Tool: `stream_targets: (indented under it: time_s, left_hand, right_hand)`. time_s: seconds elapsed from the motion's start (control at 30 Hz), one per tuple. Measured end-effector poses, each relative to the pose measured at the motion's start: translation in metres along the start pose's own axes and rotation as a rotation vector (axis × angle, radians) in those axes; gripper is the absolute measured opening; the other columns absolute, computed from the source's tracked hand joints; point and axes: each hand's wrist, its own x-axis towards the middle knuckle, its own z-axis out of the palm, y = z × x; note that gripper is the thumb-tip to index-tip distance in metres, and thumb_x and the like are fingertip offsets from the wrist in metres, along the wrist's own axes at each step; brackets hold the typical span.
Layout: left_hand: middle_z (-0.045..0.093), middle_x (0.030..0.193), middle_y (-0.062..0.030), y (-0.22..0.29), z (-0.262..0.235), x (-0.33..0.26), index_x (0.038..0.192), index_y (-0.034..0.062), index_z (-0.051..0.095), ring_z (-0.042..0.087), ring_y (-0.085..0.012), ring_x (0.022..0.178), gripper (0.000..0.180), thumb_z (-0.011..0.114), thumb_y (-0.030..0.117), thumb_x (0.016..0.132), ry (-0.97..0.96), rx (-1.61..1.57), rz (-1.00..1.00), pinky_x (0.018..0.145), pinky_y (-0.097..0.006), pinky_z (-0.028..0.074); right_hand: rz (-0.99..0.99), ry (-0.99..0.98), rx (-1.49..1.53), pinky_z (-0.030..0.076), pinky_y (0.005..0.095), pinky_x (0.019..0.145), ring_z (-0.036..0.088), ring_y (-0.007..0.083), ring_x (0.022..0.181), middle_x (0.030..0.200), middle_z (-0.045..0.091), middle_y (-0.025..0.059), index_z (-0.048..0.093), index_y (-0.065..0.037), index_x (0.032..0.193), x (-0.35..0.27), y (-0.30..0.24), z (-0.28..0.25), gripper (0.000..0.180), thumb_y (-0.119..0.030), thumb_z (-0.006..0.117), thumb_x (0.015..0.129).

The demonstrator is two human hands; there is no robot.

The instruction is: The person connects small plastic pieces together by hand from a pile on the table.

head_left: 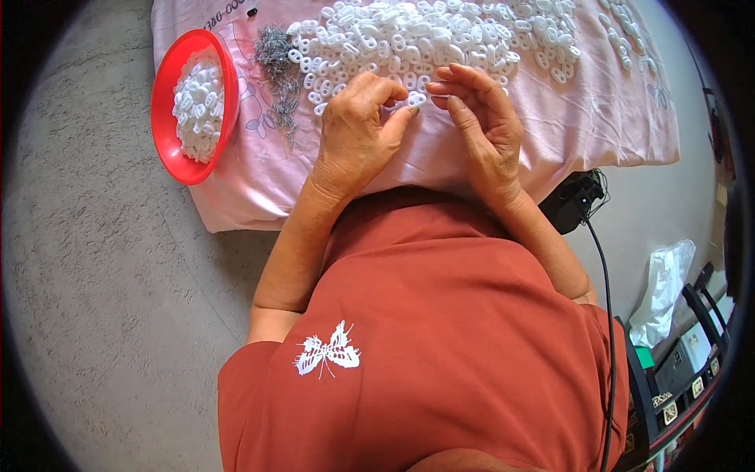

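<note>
Over the near part of the pink cloth, my left hand (363, 130) pinches a small white plastic piece with two holes (417, 99) between thumb and forefinger. Facing it from the right, my right hand (486, 124) has its thumb drawn against bent fingers, their tips close to that piece. Whatever those fingers hold, if anything, is too small to make out. Just beyond both hands spreads a heap of similar white two-holed plastic pieces (409, 43). Left of the heap lies a tangle of thin silvery metal bits (275, 55).
A red bowl (161, 118) with many white pieces inside stands at the cloth's left edge. More pieces (621, 31) lie far right on the pink cloth (598, 118). A black device (578, 200) with a cable hangs at my right, near a white plastic bag (664, 291).
</note>
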Motion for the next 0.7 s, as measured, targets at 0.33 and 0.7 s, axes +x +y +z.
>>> stream_targets:
  time_s: [0.33,0.7]
  left_hand:
    - [0.064,0.082,-0.0098,-0.033,-0.025,0.011,0.093,0.0038,0.068,0.064,-0.0215,0.067,0.014,0.064,0.001,0.08,0.21,0.125,-0.093,0.064,-0.033,0.052]
    - [0.064,0.082,-0.01,-0.034,-0.021,0.017,0.097,0.005,0.07,0.065,-0.0224,0.069,0.019,0.063,0.0,0.079,0.201,0.109,-0.057,0.066,-0.032,0.052]
  right_hand:
    - [0.049,-0.029,-0.014,0.051,0.0281,0.091,0.063,0.0176,0.106,0.118,0.059,0.0111,0.051,0.002,0.126,-0.001,-0.004,0.0,0.031,0.004,0.052,0.095]
    - [0.097,-0.046,0.008,0.056,0.0264,0.08,0.067,0.0167,0.092,0.108,0.063,0.011,0.052,0.002,0.123,-0.002,-0.004,0.002,0.027,0.001,0.053,0.096]
